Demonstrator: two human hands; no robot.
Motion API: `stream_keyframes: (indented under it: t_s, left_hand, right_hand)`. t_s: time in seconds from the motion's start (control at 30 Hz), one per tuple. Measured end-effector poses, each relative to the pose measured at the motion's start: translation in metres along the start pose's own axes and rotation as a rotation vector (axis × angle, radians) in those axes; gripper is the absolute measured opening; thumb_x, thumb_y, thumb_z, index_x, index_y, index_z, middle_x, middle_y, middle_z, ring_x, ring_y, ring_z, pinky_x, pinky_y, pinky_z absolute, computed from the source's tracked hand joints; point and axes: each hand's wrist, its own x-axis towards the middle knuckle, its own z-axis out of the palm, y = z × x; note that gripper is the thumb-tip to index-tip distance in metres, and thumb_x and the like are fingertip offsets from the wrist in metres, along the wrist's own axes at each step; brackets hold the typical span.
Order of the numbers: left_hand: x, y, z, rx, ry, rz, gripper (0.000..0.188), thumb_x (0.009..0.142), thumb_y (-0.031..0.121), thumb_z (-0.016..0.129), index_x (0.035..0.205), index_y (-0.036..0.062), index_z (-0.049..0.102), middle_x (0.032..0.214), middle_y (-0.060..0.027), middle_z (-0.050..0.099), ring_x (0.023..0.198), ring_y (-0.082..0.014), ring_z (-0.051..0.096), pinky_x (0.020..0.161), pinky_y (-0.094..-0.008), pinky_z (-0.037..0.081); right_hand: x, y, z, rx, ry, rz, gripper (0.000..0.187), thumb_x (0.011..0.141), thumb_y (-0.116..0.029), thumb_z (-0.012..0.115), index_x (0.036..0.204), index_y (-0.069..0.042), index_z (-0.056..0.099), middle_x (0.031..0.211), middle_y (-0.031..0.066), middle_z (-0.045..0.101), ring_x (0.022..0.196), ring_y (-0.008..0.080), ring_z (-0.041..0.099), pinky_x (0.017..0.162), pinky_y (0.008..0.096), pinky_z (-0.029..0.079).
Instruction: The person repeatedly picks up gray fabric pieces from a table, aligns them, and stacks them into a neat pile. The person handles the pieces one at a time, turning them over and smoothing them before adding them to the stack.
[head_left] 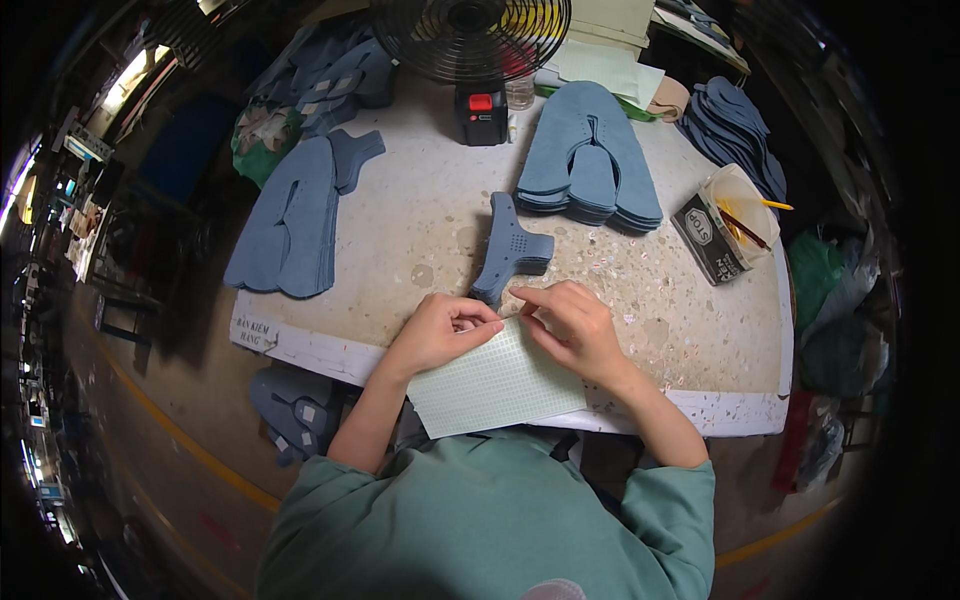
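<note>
A pale green sheet of small printed labels (500,385) lies tilted across the table's front edge, close to my body. My left hand (447,330) pinches the sheet's upper edge between thumb and fingers. Over the upper right part of the sheet, my right hand (570,325) is closed, its fingers bent and its thumb near the index finger. Whatever that pinch holds is too small to make out. Just beyond both hands is a small stack of blue-grey T-shaped cut pieces (512,250) with punched holes; its lower end almost meets my fingertips.
Larger stacks of blue-grey shoe-upper pieces stand at the left (290,225) and far middle (590,160). A black fan (470,40) sits at the back. On the right is a box of pens (735,225), with more curved pieces (735,135) behind it. The worn tabletop (400,270) has a white front edge.
</note>
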Motion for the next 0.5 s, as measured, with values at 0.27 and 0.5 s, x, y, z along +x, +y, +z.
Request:
stream_keyframes:
  t_s: [0.27, 0.5]
  left_hand:
    - [0.0008, 0.0036, 0.0037, -0.003, -0.003, 0.009, 0.016, 0.083, 0.01, 0.067, 0.091, -0.0035, 0.068, 0.076, -0.0049, 0.067, 0.069, -0.0052, 0.058, 0.062, -0.0209, 0.047]
    - [0.002, 0.0005, 0.0038, -0.009, -0.043, -0.028, 0.014, 0.083, 0.008, 0.066, 0.091, -0.0027, 0.069, 0.078, -0.0046, 0.068, 0.072, -0.0064, 0.059, 0.065, -0.0215, 0.048]
  right_hand:
    - [-0.0002, -0.0042, 0.0089, 0.006, 0.015, -0.12, 0.055, 0.07, 0.009, 0.065, 0.122, -0.008, 0.058, 0.102, 0.0111, 0.057, 0.082, 0.021, 0.062, 0.068, 0.0299, 0.053]
    - [-0.0045, -0.0058, 0.0073, 0.172, 0.027, 0.051, 0.061, 0.069, 0.014, 0.061, 0.125, -0.01, 0.057, 0.095, 0.0104, 0.05, 0.078, 0.02, 0.059, 0.068, 0.0296, 0.053]
